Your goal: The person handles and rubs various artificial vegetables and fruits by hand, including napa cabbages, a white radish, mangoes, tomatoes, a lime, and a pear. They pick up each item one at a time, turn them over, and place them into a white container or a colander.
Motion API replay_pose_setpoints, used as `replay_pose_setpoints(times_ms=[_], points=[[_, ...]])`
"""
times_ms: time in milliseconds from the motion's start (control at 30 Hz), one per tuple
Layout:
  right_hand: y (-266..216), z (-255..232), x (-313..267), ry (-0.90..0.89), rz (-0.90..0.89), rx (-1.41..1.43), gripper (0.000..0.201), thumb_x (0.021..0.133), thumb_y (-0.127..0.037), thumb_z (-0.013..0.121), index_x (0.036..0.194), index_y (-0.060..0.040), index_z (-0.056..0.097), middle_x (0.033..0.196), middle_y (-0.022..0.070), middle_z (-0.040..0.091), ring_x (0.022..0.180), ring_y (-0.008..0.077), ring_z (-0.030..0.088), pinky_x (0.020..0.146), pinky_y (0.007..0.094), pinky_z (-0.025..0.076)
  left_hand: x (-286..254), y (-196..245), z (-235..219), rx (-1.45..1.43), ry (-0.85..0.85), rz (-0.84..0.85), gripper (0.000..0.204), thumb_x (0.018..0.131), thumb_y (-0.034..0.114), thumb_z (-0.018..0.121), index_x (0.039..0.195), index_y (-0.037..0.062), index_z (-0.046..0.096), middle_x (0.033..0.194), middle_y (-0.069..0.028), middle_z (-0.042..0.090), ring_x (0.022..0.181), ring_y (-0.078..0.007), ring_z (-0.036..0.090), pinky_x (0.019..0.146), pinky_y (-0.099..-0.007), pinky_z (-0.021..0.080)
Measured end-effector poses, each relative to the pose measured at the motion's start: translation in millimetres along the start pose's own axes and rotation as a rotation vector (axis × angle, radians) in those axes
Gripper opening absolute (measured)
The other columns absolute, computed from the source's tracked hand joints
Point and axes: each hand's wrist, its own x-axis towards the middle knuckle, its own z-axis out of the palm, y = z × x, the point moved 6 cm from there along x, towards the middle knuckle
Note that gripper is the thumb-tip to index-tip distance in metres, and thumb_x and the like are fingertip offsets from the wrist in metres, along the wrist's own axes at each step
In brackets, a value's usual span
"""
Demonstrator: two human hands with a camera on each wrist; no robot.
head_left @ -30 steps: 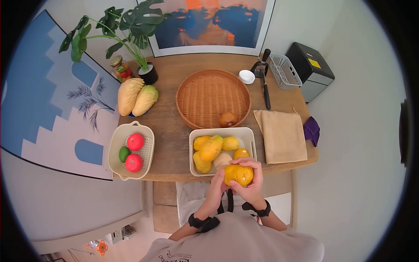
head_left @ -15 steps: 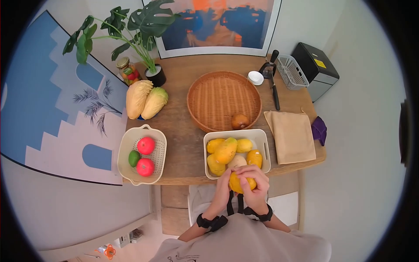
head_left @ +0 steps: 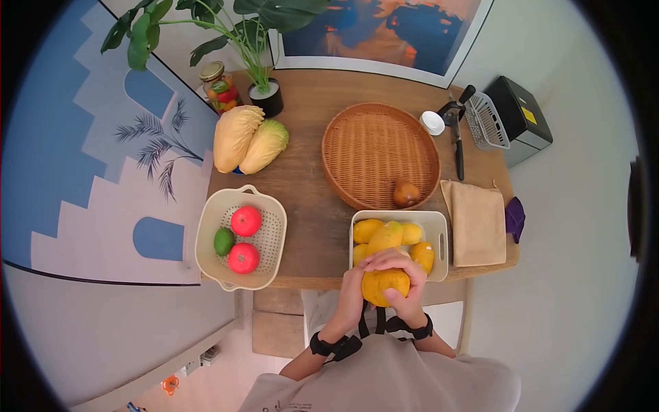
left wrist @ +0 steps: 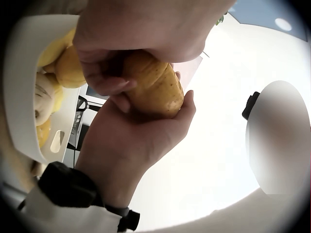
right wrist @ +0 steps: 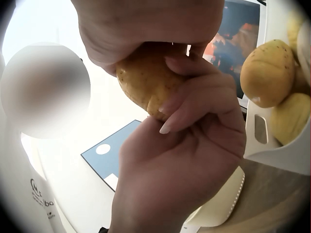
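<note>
In front of the body, over the near table edge, both hands hold a speckled, creased yellow fruit [head_left: 379, 283]. My left hand [head_left: 350, 294] cups its left side; in the right wrist view its curled fingers [right wrist: 192, 104] lie against the fruit. My right hand [head_left: 413, 303] wraps it from the right, fingers over the far side and thumb across the near face. Just beyond the hands stands a white rectangular tray [head_left: 435, 272], partly covered by them. Several yellow fruits [head_left: 386, 235] lie inside it, and a pale one [left wrist: 44, 97] shows in the left wrist view.
Left on the table, a cream basket [head_left: 206, 264] holds two red tomatoes [head_left: 246, 221] and a green fruit [head_left: 224, 242]. Behind the white tray is a round wicker tray [head_left: 374, 147] with a brown fruit [head_left: 406, 193]. A beige cloth [head_left: 479, 230] and a knife [head_left: 459, 154] lie right.
The head view has turned, so table things appear farther right. The hands have turned the yellow fruit between them and keep hold of it; they now overlap the tray's lower left part.
</note>
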Motion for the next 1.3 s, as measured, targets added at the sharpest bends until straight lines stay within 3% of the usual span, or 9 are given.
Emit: replay_pose_setpoints(times_ms=[167, 233, 367, 500, 667, 867, 967, 1200, 1300], points=[[12, 19, 17, -0.104, 0.001, 0.137, 0.036, 0.096, -0.024, 0.077, 0.12, 0.0017, 0.068, 0.118, 0.018, 0.074, 0.119, 0.0364, 0.069, 0.11, 0.0512, 0.051, 12, 5, -15, -0.222, 0.066, -0.079, 0.047, 0.114, 0.038, 0.034, 0.123, 0.0046, 0.066, 0.106, -0.0056, 0.07, 0.089, -0.012, 0.071, 0.06, -0.0255, 0.055], [16, 15, 17, -0.051, 0.032, 0.085, 0.035, 0.098, -0.024, 0.076, 0.12, 0.0015, 0.068, 0.118, 0.0185, 0.074, 0.118, 0.0364, 0.069, 0.109, 0.051, 0.052, 18, 10, -17, -0.197, -0.014, -0.139, 0.048, 0.115, 0.04, 0.034, 0.127, 0.0055, 0.064, 0.112, -0.0064, 0.069, 0.099, -0.0128, 0.07, 0.071, -0.0274, 0.058], [11, -3, 19, 0.168, 0.04, -0.072, 0.033, 0.102, -0.025, 0.072, 0.12, 0.0018, 0.068, 0.118, 0.0199, 0.074, 0.116, 0.0363, 0.071, 0.108, 0.0496, 0.053, 23, 30, 6, -0.313, -0.131, -0.293, 0.043, 0.114, 0.039, 0.042, 0.139, 0.0087, 0.057, 0.136, -0.0057, 0.062, 0.132, -0.0162, 0.059, 0.114, -0.0344, 0.045], [11, -22, 9, 0.39, -0.002, -0.176, 0.033, 0.104, -0.028, 0.069, 0.116, 0.0028, 0.07, 0.118, 0.0211, 0.075, 0.115, 0.0362, 0.071, 0.106, 0.0486, 0.054, 31, 39, 27, -0.185, -0.202, -0.154, 0.043, 0.115, 0.038, 0.044, 0.142, 0.0071, 0.054, 0.143, -0.008, 0.058, 0.136, -0.0195, 0.056, 0.118, -0.036, 0.041], [-6, -36, 2, 0.471, -0.033, -0.511, 0.031, 0.105, -0.027, 0.066, 0.104, 0.003, 0.074, 0.114, 0.021, 0.076, 0.111, 0.0369, 0.072, 0.102, 0.0474, 0.056, 44, 30, 40, 0.064, -0.296, -0.092, 0.042, 0.116, 0.035, 0.043, 0.142, 0.0038, 0.053, 0.141, -0.0099, 0.058, 0.134, -0.0194, 0.056, 0.117, -0.0341, 0.041], [-22, -36, 11, 0.182, -0.26, -0.81, 0.034, 0.104, -0.026, 0.061, 0.097, 0.0036, 0.077, 0.106, 0.0204, 0.077, 0.101, 0.0407, 0.074, 0.09, 0.0486, 0.061, 53, 41, 54, 0.205, -0.402, 0.05, 0.038, 0.118, 0.026, 0.038, 0.126, -0.0004, 0.064, 0.123, -0.0105, 0.067, 0.116, -0.0182, 0.062, 0.105, -0.0319, 0.047], [-16, -59, 12, 0.402, -0.164, -0.476, 0.032, 0.101, -0.026, 0.063, 0.096, 0.0024, 0.077, 0.103, 0.0198, 0.078, 0.099, 0.0394, 0.075, 0.088, 0.0468, 0.063, 48, 33, 48, 0.29, -0.406, -0.104, 0.04, 0.117, 0.024, 0.036, 0.119, -0.0014, 0.067, 0.115, -0.0093, 0.069, 0.107, -0.0169, 0.063, 0.099, -0.0315, 0.049], [-21, -42, 10, 0.101, -0.288, -0.748, 0.032, 0.101, -0.024, 0.063, 0.103, 0.0048, 0.078, 0.107, 0.021, 0.079, 0.098, 0.0369, 0.078, 0.087, 0.0451, 0.063, 60, 34, 48, 0.483, -0.408, -0.055, 0.04, 0.116, 0.028, 0.039, 0.117, -0.0016, 0.067, 0.112, -0.0082, 0.07, 0.107, -0.0161, 0.063, 0.098, -0.0307, 0.048], [-6, -64, 3, 0.368, -0.163, -0.497, 0.03, 0.1, -0.022, 0.064, 0.103, 0.0042, 0.078, 0.11, 0.0215, 0.079, 0.103, 0.0372, 0.078, 0.09, 0.0444, 0.063, 63, 37, 54, 0.324, -0.291, -0.11, 0.043, 0.115, 0.031, 0.039, 0.119, -0.0016, 0.067, 0.113, -0.0089, 0.071, 0.111, -0.0186, 0.065, 0.101, -0.031, 0.047]])
